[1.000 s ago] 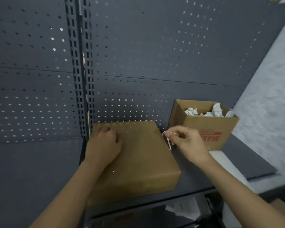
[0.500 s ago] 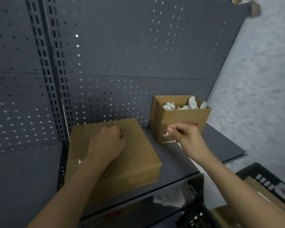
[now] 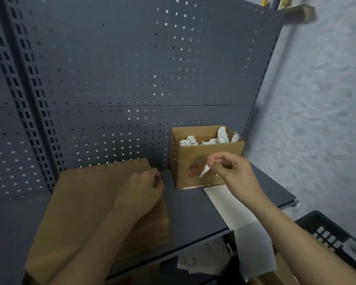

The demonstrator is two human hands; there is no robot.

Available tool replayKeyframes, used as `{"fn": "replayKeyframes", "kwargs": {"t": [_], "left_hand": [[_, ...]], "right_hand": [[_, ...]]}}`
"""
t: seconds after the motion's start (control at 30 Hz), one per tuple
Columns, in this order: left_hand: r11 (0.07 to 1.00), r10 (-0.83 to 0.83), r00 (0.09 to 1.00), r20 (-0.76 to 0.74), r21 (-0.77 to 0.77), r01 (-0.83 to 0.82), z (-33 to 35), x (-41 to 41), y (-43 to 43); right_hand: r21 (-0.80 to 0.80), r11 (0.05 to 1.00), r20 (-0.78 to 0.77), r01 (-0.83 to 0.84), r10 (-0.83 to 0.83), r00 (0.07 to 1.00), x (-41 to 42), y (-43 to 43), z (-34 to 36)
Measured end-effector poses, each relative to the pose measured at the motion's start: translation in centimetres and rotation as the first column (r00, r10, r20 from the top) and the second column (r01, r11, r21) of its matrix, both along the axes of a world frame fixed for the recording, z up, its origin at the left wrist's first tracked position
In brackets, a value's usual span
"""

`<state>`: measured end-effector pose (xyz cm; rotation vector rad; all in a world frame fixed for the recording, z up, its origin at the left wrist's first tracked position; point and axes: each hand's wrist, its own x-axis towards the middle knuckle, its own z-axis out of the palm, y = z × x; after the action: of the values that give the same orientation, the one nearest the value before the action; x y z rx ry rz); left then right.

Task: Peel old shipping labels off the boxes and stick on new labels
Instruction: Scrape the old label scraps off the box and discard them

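A flat brown cardboard box [image 3: 84,204] lies on the dark grey shelf [image 3: 193,212]. My left hand [image 3: 140,194] rests on its right part as a closed fist. My right hand [image 3: 232,171] is raised in front of a small open carton [image 3: 193,159] and pinches a small white scrap of peeled label [image 3: 206,170] between thumb and fingers. The carton stands at the back of the shelf and holds several crumpled white label scraps [image 3: 212,138]. A white sheet [image 3: 230,206] lies on the shelf below my right hand and hangs over the front edge.
A dark perforated back panel [image 3: 132,79] rises behind the shelf. A grey wall [image 3: 317,120] stands to the right. A black plastic crate [image 3: 337,241] sits low at the right. Papers [image 3: 201,258] lie on the level under the shelf.
My right hand has carried the label scrap from the flat box's right edge to in front of the open carton. The view has swung right. My left hand stays fisted on the flat box.
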<state>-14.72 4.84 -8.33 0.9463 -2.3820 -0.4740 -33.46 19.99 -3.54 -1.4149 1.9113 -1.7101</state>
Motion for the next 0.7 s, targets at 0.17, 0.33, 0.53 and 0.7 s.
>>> {"fn": "replayKeyframes", "kwargs": {"t": [0.17,0.33,0.53,0.7], "left_hand": [[0.999,0.022,1.000,0.015,-0.029,-0.022,-1.1,-1.5,0.1],[0.998,0.051,0.999,-0.005,-0.023,-0.052,-1.2,-3.1,0.1],[0.997,-0.001,1.000,-0.021,-0.072,0.000,-1.5,-5.3,1.1],[0.995,-0.103,0.993,0.062,-0.011,0.104,-1.8,-8.6,3.6]], "right_hand": [[0.027,1.000,-0.034,0.002,-0.001,0.999,-2.3,0.2,-0.5],[0.001,0.995,-0.142,0.102,-0.101,0.985,-5.2,-0.4,-0.6],[-0.041,0.986,-0.260,0.164,-0.169,0.951,-8.0,-1.0,1.6],[-0.031,0.980,-0.326,0.197,-0.196,0.925,-11.1,-2.2,2.6]]}}
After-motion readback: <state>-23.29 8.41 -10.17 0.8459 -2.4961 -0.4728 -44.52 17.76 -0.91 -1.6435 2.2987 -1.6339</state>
